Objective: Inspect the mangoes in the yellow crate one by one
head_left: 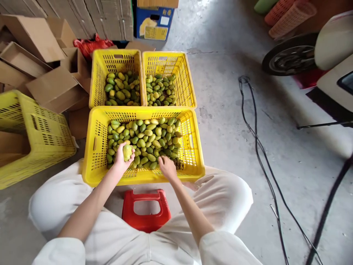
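Fruit: in the head view, one yellow-green piece in the left hand, above the near edge of the front crate, left of its middle.
Left hand: palm up, fingers wrapped round that piece.
Right hand: fingers curled, over the near edge right of the middle, just beside the pile; whether it grips anything, I cannot tell.
Front crate: yellow, slatted, its far edge against the two rear crates.
Pile: many green and yellowish pieces over the front crate's bottom; a dark patch shows toward its near right corner, too small to make out.
Rear left crate: yellow, green fruit with some yellow on its bottom.
Rear right crate: yellow, mostly green fruit along its near edge.
Side crate: yellow, tilted, cardboard inside, at the left edge of the floor.
Boxes: brown, jumbled, beyond the side crate.
Stool: red, between white-trousered legs.
Cable: black, looped along the right of the floor.
Wheel: toward the far right corner.
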### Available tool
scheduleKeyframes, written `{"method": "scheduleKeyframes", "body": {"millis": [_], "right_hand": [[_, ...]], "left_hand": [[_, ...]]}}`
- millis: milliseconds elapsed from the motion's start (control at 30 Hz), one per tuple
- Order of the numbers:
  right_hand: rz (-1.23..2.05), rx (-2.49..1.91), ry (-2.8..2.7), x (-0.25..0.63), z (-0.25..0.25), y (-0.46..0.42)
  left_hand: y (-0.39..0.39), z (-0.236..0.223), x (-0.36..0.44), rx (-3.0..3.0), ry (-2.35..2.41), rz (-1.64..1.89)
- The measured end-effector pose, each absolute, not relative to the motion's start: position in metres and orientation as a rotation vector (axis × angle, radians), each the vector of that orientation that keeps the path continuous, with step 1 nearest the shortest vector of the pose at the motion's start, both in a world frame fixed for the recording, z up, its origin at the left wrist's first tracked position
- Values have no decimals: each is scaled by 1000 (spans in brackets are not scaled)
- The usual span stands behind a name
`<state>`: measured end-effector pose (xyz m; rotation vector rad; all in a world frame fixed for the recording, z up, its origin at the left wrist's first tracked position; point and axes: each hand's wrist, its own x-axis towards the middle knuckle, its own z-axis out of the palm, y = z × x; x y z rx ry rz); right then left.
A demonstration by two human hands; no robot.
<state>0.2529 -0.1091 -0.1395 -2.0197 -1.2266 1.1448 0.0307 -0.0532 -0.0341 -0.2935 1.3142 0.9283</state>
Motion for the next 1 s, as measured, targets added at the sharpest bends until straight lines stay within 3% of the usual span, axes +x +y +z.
{"method": "scheduleKeyframes", "body": {"millis": [100,333,533,800,900,1000], "right_hand": [[936,-2235,-1479,243,-155,-154],[453,-2237,-1766,237,-185,-165],[395,-2296,-1776,234,-189,-172],[428,-2233,-1837,235,-195,-181],[440,-2244,-1844,233,-192,-181],[431,-2239,-1860,232,-188,-181]], "left_hand": [[-55,-47,26,-456,1429,918],[-51,-62,11,-502,1616,949],[15,-54,6,-370,1756,1013],[180,17,3,338,1505,1215],[203,9,5,602,1626,1090],[193,-30,17,668,1751,1098]]}}
